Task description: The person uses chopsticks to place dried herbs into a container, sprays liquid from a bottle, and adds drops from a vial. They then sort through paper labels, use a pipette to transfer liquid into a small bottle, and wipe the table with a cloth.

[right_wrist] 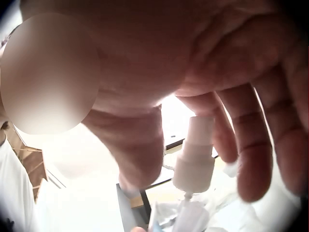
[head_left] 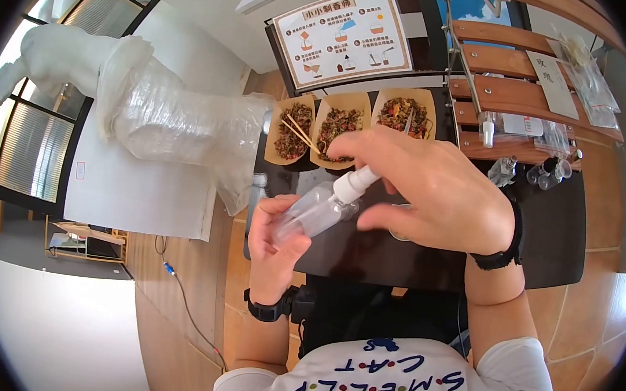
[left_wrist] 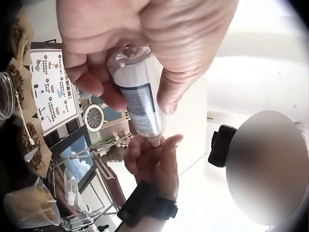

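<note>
A clear bottle (head_left: 304, 213) with a white spray head (head_left: 356, 185) tilts up to the right over the near side of the table. My left hand (head_left: 274, 245) grips its body, fingers and thumb on opposite sides; in the left wrist view a label with a dark blue border shows on the bottle (left_wrist: 141, 104). My right hand (head_left: 442, 194) is at the spray head, thumb and fingers spread apart. In the right wrist view the white spray head (right_wrist: 195, 166) stands between thumb and fingers, with gaps around it; whether the palm touches its top cannot be told.
Three paper trays of dried plant bits stand behind the bottle, wooden sticks (head_left: 301, 134) across the left ones. Behind them is an instruction sheet (head_left: 344, 36). Small bottles (head_left: 502, 171) and a slatted wooden rack (head_left: 516, 96) are at right. A plastic-wrapped figure (head_left: 165, 118) is at left.
</note>
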